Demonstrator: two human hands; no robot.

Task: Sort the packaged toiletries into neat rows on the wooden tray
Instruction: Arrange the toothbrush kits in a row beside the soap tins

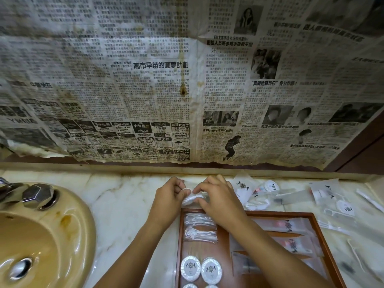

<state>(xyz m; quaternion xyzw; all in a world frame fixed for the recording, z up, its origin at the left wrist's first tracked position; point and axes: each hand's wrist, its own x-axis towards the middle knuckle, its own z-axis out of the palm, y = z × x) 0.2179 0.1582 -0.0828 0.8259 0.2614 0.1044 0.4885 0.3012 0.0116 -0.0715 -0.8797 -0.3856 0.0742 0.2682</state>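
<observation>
A wooden tray (324, 242) lies on the marble counter. It holds clear packets (200, 228) at its far left, round white soaps (200, 269) nearer me, and long frosted sachets (291, 235) on the right. Just beyond the tray's far left corner, my left hand (168, 199) and my right hand (220, 199) pinch a small clear packet (192, 198) between their fingertips. More packaged toiletries (268, 193) lie loose on the counter behind and right of the tray.
A yellowish sink (62, 231) with a metal tap (37, 195) sits at the left. Old newspaper (187, 80) covers the wall behind the counter. Loose sachets (336, 202) spread along the counter's right side.
</observation>
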